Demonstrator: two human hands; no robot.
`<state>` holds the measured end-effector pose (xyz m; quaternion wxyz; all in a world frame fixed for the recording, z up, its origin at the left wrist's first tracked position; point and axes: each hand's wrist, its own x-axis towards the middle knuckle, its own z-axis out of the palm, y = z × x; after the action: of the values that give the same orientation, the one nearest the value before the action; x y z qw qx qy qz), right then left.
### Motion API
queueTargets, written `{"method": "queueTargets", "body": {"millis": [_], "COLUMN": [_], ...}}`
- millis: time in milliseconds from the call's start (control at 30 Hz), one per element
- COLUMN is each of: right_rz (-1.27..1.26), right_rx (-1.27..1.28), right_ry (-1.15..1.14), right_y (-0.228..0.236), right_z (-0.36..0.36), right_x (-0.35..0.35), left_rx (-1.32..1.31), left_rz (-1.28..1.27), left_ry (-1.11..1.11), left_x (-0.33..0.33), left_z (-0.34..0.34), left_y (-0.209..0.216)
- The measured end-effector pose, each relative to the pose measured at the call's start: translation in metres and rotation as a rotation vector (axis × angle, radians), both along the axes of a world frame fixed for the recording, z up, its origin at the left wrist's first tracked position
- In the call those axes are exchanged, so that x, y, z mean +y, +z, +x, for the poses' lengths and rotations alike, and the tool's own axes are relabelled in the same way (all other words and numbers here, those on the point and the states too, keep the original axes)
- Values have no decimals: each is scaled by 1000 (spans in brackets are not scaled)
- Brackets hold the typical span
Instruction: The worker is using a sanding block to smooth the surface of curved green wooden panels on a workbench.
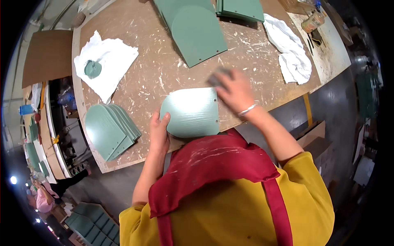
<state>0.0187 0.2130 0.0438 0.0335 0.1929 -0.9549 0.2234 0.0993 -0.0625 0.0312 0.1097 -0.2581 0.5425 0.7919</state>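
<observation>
A green panel [192, 111], rounded at its left end and straight at its right, lies at the near edge of the table in front of me. My left hand [159, 130] grips its rounded edge, thumb on top. Holes with dark marks run along the straight edge. Just beyond the upper right corner, my right hand [234, 91], smeared by motion, is closed on a small dark grey block [217, 77] that looks like a sanding sponge. A bracelet circles the right wrist.
Fanned green panels [111, 129] lie at left, beside a white cloth [108, 55] bearing a round green thing [92, 69]. Larger green panels [197, 35] and a stack [242, 9] lie farther back. Another cloth [293, 55] and a bottle [312, 21] are at right.
</observation>
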Motion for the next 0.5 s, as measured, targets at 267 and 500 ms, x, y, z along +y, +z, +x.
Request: {"method": "queueTargets", "body": {"millis": [267,500], "right_rz": [-58,-126], "right_rx": [34,-40], "right_ry": [169,-210], "right_y": [21,11], "right_z": [7,-14], "right_x": [-53,42], "left_rx": [48,179], "left_rz": [86,-557], "left_ry": [-25,-216], "left_x": [-3,-3], "left_z": [5,1], "left_y": [-2,4]}}
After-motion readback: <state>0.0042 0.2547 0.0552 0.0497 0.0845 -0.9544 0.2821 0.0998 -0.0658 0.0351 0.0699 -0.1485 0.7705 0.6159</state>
